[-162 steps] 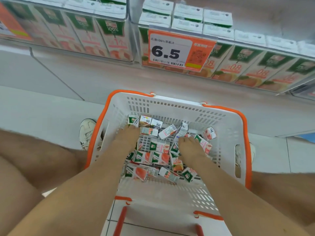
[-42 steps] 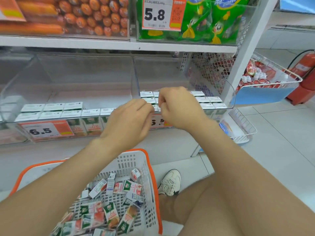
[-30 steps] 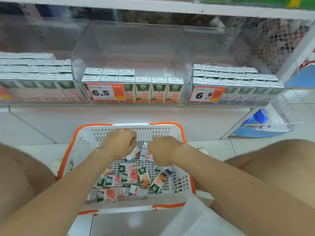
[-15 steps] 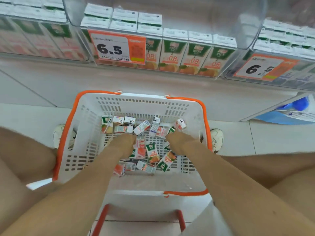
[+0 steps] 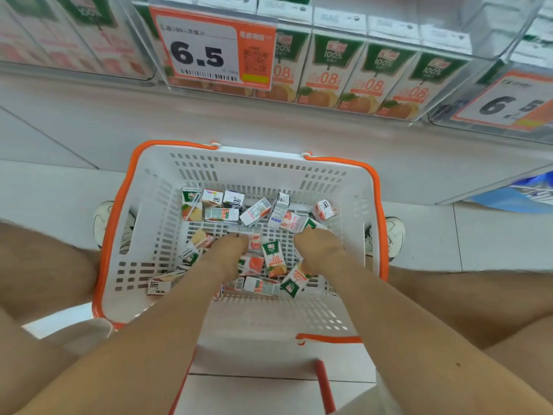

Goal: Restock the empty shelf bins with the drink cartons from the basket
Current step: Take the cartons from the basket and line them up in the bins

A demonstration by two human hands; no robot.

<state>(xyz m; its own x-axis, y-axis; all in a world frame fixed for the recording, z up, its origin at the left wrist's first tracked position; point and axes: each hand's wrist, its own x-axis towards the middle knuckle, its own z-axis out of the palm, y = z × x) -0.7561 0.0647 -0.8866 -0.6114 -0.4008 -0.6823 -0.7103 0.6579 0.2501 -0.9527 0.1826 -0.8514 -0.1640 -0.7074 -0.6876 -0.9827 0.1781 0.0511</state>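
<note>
Basket showing as white moulded plastic, perforated, with slight sheen; rim band looking like smooth orange plastic. Cartons appearing as printed coated paperboard, faintly glossy. Shelf bin reading as clear hard plastic, glossy, catching reflections. Price tag looking like smooth printed paper or card. Floor tiles showing smooth, pale, softly shiny.

a retail shop, prob. a convenience store or supermkt aisle. an orange-and-white price tag marked 6.5, w/ barcode & qr code, is clipped to a clear shelf bin; a 2nd price tag is seen at right. identical juice cartons are lined up in rows, faces out. a white shopping basket w/ orange rim is set on a pale tiled floor.
</note>
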